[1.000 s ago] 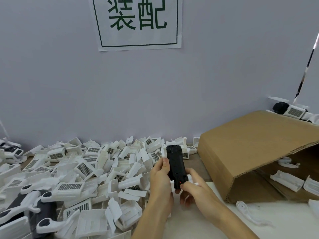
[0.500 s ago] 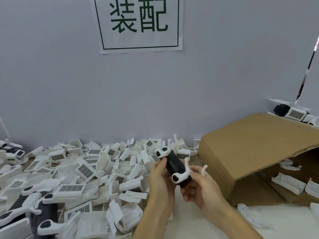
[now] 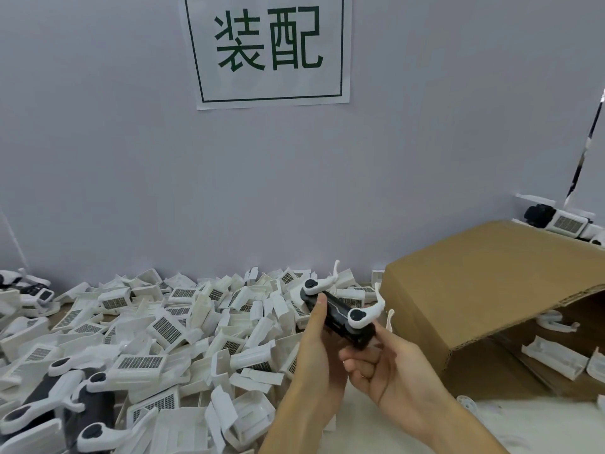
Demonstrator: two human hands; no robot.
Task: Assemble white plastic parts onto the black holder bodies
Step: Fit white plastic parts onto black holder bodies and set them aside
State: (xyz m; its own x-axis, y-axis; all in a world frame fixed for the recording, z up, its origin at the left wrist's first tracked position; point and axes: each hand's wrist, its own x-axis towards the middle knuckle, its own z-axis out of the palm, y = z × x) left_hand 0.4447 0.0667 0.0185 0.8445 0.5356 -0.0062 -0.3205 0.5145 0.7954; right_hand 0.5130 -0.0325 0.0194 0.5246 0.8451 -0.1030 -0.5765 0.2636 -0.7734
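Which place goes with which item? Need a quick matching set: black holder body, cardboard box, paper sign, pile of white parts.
Column 1:
1. black holder body
2. cardboard box
3. paper sign
4. pile of white parts

Column 2:
A. on the wall, top centre
B. spread over the table on the left
C. lying on its side at the right, opening toward the camera
D. held between the left hand and right hand

Pairs: 1-D, 2-C, 3-A, 4-B
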